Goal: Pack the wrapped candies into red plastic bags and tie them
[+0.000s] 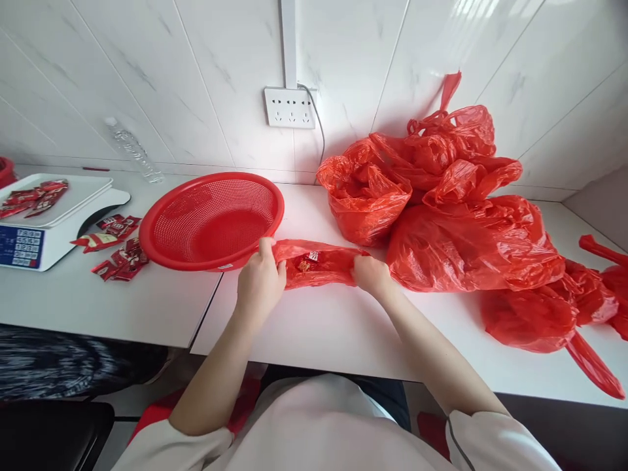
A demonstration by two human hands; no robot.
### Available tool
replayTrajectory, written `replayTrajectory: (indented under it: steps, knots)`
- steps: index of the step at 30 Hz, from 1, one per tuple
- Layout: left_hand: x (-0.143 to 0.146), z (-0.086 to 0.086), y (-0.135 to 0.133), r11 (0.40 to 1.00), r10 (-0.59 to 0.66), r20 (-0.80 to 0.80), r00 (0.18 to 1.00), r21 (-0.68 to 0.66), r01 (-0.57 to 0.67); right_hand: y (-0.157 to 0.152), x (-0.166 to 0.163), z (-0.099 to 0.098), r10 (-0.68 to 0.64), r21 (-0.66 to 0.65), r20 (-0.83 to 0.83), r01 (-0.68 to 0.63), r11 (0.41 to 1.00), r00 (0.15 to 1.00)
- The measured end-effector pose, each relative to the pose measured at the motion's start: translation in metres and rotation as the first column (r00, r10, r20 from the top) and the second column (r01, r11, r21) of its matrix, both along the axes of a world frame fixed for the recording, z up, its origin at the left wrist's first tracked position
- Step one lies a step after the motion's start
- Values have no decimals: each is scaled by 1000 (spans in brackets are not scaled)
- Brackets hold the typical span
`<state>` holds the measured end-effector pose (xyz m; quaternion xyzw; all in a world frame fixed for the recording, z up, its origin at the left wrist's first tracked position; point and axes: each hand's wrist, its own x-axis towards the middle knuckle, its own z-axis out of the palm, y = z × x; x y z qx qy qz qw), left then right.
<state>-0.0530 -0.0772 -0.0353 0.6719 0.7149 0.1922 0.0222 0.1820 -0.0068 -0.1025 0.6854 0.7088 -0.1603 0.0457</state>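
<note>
Red bag (331, 276) stretched just right of the basket (216, 229)
Left grip (262, 275) and right grip (371, 273) pinch its ends; pulling too hard could tear thin plastic, spilling contents (307, 263).

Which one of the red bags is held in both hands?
The open red bag stretched between the left hand and right hand, beside the red basket; neither hand holds the other red bags, to its right.

Scale keypad (28, 248), well left of left hand (261, 275), bore digits 7 8 9, 4 5 6, 1 2 3 in rows. Print on packet (305, 265) between left and right hand (371, 275), and on basket sticker (226, 266) near left hand, was too small to read.
</note>
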Motion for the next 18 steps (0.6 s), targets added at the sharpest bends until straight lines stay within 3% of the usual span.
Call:
replayTrajectory:
  steps: [3,5,6,8,10,11,13,15,16,18]
  knots:
    - [-15,8,-9,990,90,-49,995,-107,-94,2,21,8,40,7,-123,-40,999,992]
    - [-25,19,-10,985,62,41,997,-161,-55,3,36,21,52,-3,-408,-59,998,912]
    - [-30,25,-8,984,18,159,987,-178,10,4,43,28,49,-10,-593,-69,998,803]
    - [-34,38,-1,980,-97,470,877,-109,167,8,52,46,38,25,-891,-33,999,452]
    - [-35,50,9,976,-217,677,704,125,180,15,55,66,121,144,-984,189,971,128]
    - [-33,56,14,957,-275,707,652,269,112,19,55,76,213,212,-976,345,914,35]
    - [-30,67,23,853,-382,674,632,521,-39,25,50,96,412,339,-911,583,738,8]
    - [-25,77,30,739,-507,600,619,672,-47,27,43,115,535,448,-842,646,618,70]
    - [-23,81,34,707,-577,570,585,707,8,26,38,124,562,489,-822,621,613,93]
    - [-18,85,40,689,-683,553,477,704,171,20,29,139,570,525,-817,520,673,88]
